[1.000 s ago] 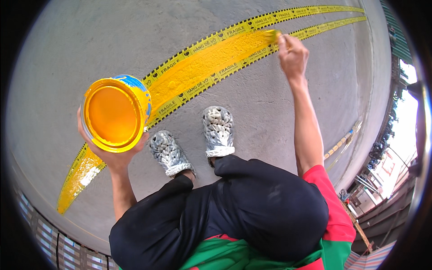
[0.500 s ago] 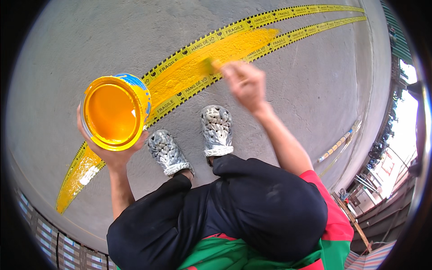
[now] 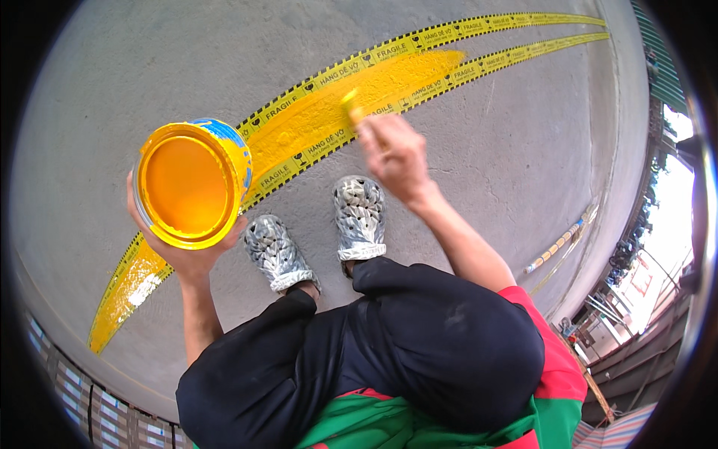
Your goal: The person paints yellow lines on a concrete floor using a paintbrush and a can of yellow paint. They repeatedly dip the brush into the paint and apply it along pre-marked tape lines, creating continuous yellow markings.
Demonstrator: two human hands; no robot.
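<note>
A round can of yellow-orange paint [image 3: 188, 187], with a blue-marked side, is held up in my left hand [image 3: 191, 256], fingers wrapped round its underside and sides. My right hand [image 3: 396, 156] is closed round the handle of a paintbrush [image 3: 351, 103]; its bristles are yellow and slightly blurred. The brush lies over a wet yellow painted stripe [image 3: 299, 129] on the floor; whether the bristles touch it I cannot tell. Two strips of yellow-and-black printed tape [image 3: 374, 56] border the stripe, which ends in a rough edge toward the upper right.
Grey concrete floor [image 3: 479, 157] surrounds the stripe. My feet in grey-and-white clogs [image 3: 360, 217] stand just on the near side of the tape. A long pole-like roller [image 3: 555, 245] lies at right by the wall. Stacked slatted items [image 3: 82, 389] line the lower left.
My right hand and the brush have shifted slightly, the bristles now pointing more upward away from me. The can in my left hand has stayed nearly still.
</note>
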